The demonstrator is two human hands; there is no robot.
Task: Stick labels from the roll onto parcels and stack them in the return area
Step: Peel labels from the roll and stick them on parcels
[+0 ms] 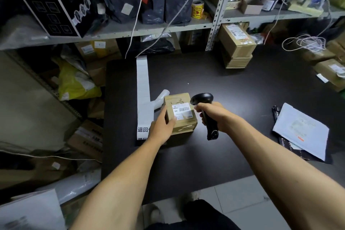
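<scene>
- A small cardboard parcel (pixel 180 115) sits on the dark tabletop (pixel 233 87) near its left edge, with a white barcode label (pixel 182 110) on its top face.
- The left hand (pixel 162 124) rests against the parcel's left side, thumb on the top by the label; the other fingers are hidden.
- The right hand (pixel 214 115) grips the handle of a black scanner (pixel 205 110), its head just beside the parcel's right top edge, facing the label.
- A white label strip (pixel 143 87) runs along the left edge from the far side toward the near, touching the parcel's left; printed labels show at its near end.
- A white mailer (pixel 300 130) lies by the right edge, well apart from the parcel.
- Stacked boxes (pixel 237 46) stand at the far edge.
</scene>
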